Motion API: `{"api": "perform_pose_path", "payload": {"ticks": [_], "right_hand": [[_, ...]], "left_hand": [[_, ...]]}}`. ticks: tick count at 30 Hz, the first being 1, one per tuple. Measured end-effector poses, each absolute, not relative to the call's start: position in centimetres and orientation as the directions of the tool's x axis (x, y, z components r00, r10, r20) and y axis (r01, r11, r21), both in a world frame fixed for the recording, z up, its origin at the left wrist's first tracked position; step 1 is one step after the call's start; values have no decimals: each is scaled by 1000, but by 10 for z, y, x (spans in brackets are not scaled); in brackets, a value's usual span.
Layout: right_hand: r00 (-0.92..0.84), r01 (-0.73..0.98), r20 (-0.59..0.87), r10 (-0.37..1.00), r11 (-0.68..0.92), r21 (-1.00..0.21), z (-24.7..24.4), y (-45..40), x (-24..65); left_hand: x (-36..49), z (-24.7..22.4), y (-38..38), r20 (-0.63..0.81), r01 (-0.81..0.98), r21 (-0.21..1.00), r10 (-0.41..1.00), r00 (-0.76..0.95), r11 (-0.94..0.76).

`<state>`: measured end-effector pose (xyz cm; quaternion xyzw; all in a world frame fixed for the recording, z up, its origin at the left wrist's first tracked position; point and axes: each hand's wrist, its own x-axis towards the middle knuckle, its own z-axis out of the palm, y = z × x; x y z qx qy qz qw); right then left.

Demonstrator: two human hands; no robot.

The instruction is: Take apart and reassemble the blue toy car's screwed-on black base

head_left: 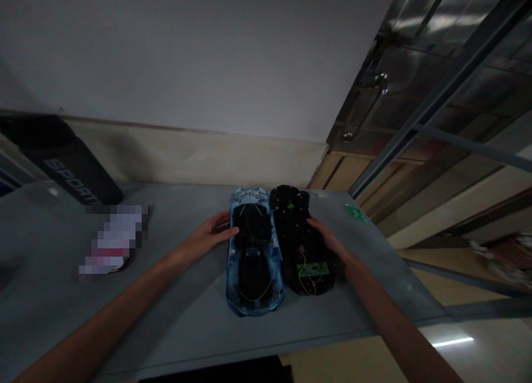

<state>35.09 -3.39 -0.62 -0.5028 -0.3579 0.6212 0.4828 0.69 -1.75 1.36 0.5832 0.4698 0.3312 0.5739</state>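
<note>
A blue toy car body shell lies upside down on the grey table, its dark inside and thin wires facing up. My left hand grips its left side, with the thumb over the rim and the fingers along the outer wall. Close beside it on the right is a black toy car chassis, underside parts up, with a green circuit board and a yellow wire at the near end. Around the right edge of this chassis my right hand is closed; some of its fingers are hidden.
A dark bottle marked SPORT stands at the back left of the table. In front of it lies a blurred-out flat item. A small green packet is near the right edge. Metal frame bars rise on the right.
</note>
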Motion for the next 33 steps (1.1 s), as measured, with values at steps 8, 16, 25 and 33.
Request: {"api": "perform_pose_path", "payload": {"ticks": [8, 16, 25, 33], "right_hand": [[-19, -230, -294, 956, -290, -929, -5, -32, 350], [1, -250, -299, 954, -290, -924, -6, -33, 350], [-14, -275, -292, 956, -285, -918, -5, -33, 349], [5, -249, -297, 955, -286, -925, -3, -32, 348]], "left_hand": [[8, 15, -19, -151, 159, 982, 930, 334, 103], [6, 12, -16, -166, 152, 981, 928, 335, 120], [7, 11, -16, -145, 157, 983, 939, 312, 99], [6, 11, -16, -169, 167, 979, 924, 342, 117]]}}
